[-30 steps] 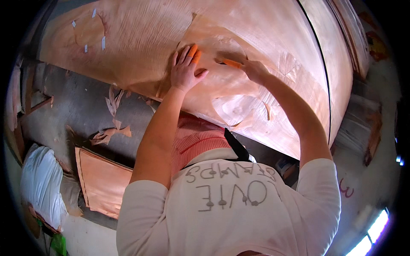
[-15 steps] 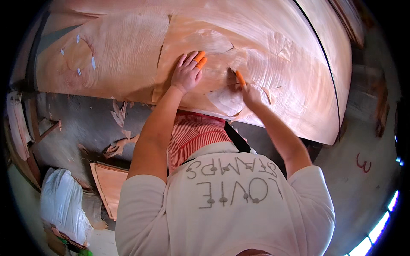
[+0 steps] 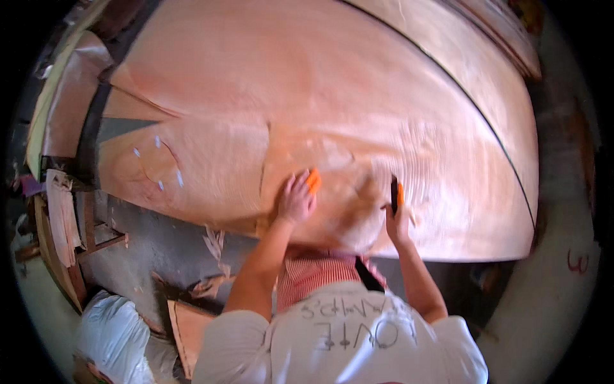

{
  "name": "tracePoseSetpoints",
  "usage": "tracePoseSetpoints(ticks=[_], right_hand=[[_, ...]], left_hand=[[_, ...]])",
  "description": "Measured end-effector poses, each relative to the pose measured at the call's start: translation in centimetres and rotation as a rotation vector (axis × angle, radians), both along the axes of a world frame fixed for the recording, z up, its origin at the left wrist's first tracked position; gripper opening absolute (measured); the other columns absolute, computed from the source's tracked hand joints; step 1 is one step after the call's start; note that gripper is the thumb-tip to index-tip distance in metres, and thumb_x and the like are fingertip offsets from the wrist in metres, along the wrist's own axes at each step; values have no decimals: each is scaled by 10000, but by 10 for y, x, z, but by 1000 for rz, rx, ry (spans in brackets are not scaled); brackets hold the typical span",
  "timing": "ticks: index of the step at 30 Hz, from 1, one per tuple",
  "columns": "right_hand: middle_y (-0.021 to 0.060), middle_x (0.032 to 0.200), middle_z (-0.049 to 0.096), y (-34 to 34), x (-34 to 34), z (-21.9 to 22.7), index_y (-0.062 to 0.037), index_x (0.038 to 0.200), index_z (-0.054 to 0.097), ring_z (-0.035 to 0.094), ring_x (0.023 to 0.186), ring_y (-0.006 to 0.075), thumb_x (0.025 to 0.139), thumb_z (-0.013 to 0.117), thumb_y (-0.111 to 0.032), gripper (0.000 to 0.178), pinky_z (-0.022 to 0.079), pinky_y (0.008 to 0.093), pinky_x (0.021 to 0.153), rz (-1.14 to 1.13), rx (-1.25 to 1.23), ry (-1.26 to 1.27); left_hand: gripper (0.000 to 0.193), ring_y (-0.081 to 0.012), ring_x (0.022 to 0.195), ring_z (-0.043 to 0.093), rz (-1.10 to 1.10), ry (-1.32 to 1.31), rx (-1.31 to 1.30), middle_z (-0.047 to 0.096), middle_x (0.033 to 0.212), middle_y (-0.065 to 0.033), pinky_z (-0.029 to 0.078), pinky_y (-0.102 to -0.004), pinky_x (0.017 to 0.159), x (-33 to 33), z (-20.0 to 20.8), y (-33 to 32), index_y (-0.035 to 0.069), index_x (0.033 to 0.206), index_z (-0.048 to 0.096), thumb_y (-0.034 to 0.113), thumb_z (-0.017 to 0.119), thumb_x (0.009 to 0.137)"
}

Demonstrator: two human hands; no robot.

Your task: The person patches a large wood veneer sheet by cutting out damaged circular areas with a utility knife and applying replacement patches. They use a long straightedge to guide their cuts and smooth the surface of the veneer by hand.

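A large sheet of thin, pale pinkish wood veneer (image 3: 211, 150) lies across the work surface in front of me. My left hand (image 3: 297, 198) rests on it with the fingers stretched out and together; orange covers show on some fingertips. To the right, my right hand (image 3: 398, 223) is closed around a dark knife (image 3: 394, 191), its tip pointing away from me. An orange cover shows on a finger beside the knife. Between my hands the veneer looks wavy and shadowed; whether the knife touches it I cannot tell.
Small pale tape pieces (image 3: 180, 178) mark the sheet at left, close to a wedge-shaped gap (image 3: 128, 128). A dark curved line (image 3: 476, 105) crosses the right side. Veneer scraps (image 3: 214, 285) lie on the floor, near a white sack (image 3: 115, 336).
My view has shifted, so the sheet sits lower in it. My right hand has raised the knife and turned it to point straight away from me. The left hand stays on the veneer.
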State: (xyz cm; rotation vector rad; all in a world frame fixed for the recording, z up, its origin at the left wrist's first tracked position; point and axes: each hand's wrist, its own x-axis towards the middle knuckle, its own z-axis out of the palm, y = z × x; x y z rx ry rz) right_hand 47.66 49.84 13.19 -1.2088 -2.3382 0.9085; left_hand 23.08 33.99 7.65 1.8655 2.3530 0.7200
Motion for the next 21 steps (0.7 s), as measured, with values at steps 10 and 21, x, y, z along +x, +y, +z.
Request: tracePoseSetpoints(ticks=[10, 21], right_hand=[[168, 848, 561, 27, -39, -3, -47, 1313, 304, 576, 778, 313, 782, 537, -82, 581, 448, 385, 655, 135, -157, -83], [175, 1037, 574, 6, -60, 73, -81, 1317, 337, 536, 670, 237, 763, 520, 15, 591, 445, 321, 603, 197, -10, -107]], left_hand=[[421, -214, 1230, 352, 25, 45, -17, 418, 1302, -61, 240, -429, 1027, -4, 18, 1, 123, 1203, 497, 191, 477, 787], [570, -314, 1235, 320, 209, -158, 122, 295, 1355, -156, 272, -424, 1018, -12, 27, -2, 33, 1232, 422, 184, 584, 706]])
